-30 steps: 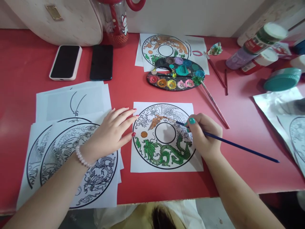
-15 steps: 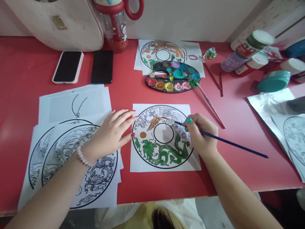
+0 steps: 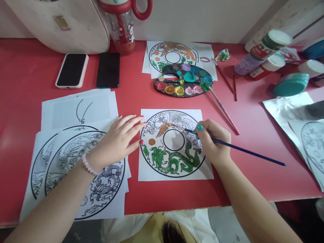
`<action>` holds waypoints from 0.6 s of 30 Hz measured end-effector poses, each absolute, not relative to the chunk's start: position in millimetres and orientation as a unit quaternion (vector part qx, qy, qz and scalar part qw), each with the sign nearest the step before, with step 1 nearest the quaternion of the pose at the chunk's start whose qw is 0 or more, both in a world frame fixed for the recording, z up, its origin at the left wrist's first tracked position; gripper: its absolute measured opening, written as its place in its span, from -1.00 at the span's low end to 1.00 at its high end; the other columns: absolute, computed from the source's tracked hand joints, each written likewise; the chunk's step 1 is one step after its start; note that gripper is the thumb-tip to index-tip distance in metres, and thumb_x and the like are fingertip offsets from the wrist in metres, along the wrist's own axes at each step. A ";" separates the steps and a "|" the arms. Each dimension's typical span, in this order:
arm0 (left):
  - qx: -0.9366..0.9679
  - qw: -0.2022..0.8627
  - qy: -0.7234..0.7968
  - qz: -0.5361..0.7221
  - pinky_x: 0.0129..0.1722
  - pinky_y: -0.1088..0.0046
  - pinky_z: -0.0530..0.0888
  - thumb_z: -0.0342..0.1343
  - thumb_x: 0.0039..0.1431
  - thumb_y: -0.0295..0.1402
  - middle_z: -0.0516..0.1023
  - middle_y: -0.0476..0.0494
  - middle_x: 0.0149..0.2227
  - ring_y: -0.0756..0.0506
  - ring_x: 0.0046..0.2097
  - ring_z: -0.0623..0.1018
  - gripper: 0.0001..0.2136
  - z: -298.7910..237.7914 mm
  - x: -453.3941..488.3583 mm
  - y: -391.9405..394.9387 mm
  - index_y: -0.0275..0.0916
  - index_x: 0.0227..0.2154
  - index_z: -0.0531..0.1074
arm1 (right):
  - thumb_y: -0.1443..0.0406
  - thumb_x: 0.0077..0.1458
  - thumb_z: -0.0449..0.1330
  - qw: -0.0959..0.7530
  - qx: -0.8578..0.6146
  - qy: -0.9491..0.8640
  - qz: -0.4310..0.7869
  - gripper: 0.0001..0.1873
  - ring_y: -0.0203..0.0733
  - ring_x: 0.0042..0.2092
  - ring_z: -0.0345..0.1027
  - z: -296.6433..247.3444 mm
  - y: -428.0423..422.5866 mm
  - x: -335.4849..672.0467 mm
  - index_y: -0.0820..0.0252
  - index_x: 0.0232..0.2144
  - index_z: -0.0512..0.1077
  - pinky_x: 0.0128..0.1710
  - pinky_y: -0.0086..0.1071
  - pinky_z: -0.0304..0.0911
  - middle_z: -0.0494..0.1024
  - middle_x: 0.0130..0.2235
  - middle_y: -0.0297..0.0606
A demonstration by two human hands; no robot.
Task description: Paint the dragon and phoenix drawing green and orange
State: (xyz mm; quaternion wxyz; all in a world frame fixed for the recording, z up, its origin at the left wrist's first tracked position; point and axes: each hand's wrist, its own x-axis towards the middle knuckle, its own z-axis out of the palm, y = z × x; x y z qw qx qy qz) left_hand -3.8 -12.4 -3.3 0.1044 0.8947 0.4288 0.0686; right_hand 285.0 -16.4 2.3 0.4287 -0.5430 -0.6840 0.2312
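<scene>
A square printed sheet (image 3: 145,170) lies before me, with a ring design of a green-painted dragon and a bird partly painted orange-brown. My right hand (image 3: 214,140) is closed around a blue paintbrush (image 3: 249,153); the brush tip touches the bird's wing. Flat, with fingers spread, my left hand (image 3: 121,140) rests between the sheet and a pile of line drawings (image 3: 76,199). Its fingertips reach the sheet's left edge. Behind the sheet sits a black paint palette (image 3: 184,92) with several colours, and a second brush (image 3: 225,111) leans on its green paint.
A partly painted sheet (image 3: 207,72) lies under the palette. Two phones, one pink-cased (image 3: 72,71) and one black (image 3: 108,70), lie at the back left near a red-lidded cup (image 3: 124,32) and a white bag (image 3: 73,33). Several paint bottles (image 3: 272,47) crowd the right.
Almost nothing differs. My right hand and the brush have shifted very slightly, with the tip still at the bird's wing; my left hand stays in place.
</scene>
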 end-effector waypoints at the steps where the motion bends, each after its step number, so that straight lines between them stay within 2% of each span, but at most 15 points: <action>1: 0.894 0.105 0.429 0.070 0.26 -0.01 0.08 -0.09 0.32 -0.19 0.15 -0.14 0.27 -0.23 0.28 0.11 -0.57 -3.4 -3.8 -12.4 -0.16 0.20 0.12 | 0.34 0.12 0.07 0.429 -0.547 -0.681 0.230 -0.74 -0.39 -0.58 0.08 2.3 -16.3 285.4 0.18 -0.61 0.26 -0.58 -0.47 0.03 0.26 -0.62 -0.42; 18: 0.891 0.112 0.434 0.065 0.27 -0.03 0.07 -0.08 0.31 -0.20 0.15 -0.15 0.27 -0.24 0.29 0.10 -0.56 -2.5 -3.3 -13.3 -0.15 0.20 0.11 | 0.33 0.13 0.07 0.435 -0.541 -0.682 0.231 -0.73 -0.39 -0.58 0.07 1.8 -17.4 286.5 0.18 -0.61 0.25 -0.58 -0.45 0.02 0.25 -0.62 -0.42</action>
